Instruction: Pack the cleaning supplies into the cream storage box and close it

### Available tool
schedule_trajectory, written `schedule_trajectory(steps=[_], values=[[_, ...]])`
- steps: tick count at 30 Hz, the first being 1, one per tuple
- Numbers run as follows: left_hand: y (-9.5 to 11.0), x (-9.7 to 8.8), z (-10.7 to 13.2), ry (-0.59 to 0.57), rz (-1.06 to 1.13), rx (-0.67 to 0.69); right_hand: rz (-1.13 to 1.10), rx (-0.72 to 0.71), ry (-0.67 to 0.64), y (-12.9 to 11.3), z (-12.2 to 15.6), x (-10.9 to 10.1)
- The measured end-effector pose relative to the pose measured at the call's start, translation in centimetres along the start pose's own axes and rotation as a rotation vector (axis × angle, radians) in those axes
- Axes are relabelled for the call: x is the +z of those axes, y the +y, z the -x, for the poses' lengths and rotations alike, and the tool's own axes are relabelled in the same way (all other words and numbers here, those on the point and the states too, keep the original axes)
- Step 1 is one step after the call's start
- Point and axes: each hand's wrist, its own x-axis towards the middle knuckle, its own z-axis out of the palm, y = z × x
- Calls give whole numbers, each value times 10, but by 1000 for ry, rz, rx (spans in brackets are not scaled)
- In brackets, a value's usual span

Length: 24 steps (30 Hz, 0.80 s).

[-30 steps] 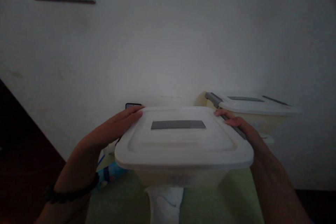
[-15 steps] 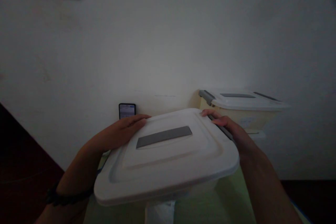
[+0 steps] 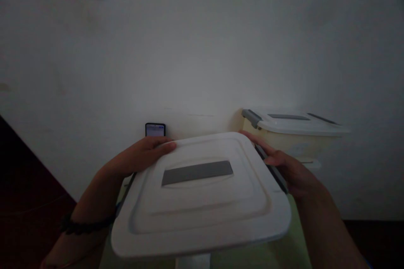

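A white storage box with a white lid (image 3: pixel 202 201) and a grey strip (image 3: pixel 197 172) on top is held up in front of me, its lid tipped toward the camera. My left hand (image 3: pixel 143 155) grips its left edge, fingers curled over the lid's rim. At the right edge my right hand (image 3: pixel 284 166) holds the box by the grey side latch, thumb on the rim. The box's body is hidden below the lid.
A second lidded box (image 3: pixel 292 132) with grey latches stands at the right against the white wall. A phone (image 3: pixel 155 129) with a lit screen leans on the wall behind my left hand. A green surface (image 3: pixel 290 243) lies below. Dark wood (image 3: pixel 25 201) fills the lower left.
The box has come closer and lower, and its lid now tips more toward me. Both hands kept their hold on its sides.
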Motion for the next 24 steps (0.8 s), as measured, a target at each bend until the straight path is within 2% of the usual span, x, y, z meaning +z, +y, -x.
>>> schedule_trajectory(steps=[6,10,14,18,21,24], values=[[2,-3,0,-122,34,-16,56,60,-4,1,-2,-8],[5,-4,1,-100,79,-7,131,91,-55,2,3,-15],[4,-5,2,-104,149,-48,270,112,-9,2,5,-18],[-4,1,1,-83,307,-114,168,19,-2,1,0,-8],[-5,6,1,10,403,-149,40,-22,115,0,-3,1],[-2,8,3,277,441,-145,-7,-25,216,2,-5,6]])
